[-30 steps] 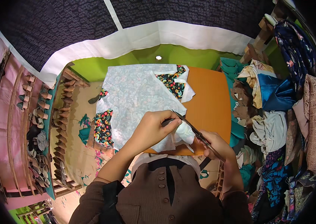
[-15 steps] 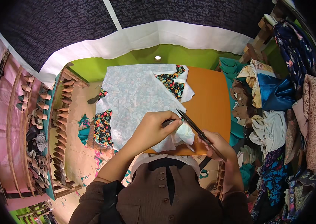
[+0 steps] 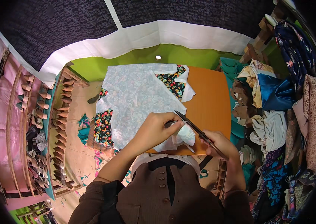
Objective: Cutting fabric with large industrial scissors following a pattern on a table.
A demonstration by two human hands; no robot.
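The cloth (image 3: 139,89) lies on the left side of the table (image 3: 210,104). The scissors (image 3: 193,127) are in the right hand (image 3: 220,143), near the left hand (image 3: 156,128). A rack (image 3: 16,130) is left of the table, piles (image 3: 270,128) are right, a wall (image 3: 128,63) is behind.

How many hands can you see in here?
2: the left hand is at the pale cloth, and the right hand, farther right, holds the dark scissors. No other hands show, though some fingers are partly hidden.

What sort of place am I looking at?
Likely a small shoemaking or sewing workshop: brown, pointed, shoe-shaped forms stand in rows at left, a large, pale, faintly patterned cloth lies on the smooth orange table, and the right hand holds dark, long-bladed scissors.
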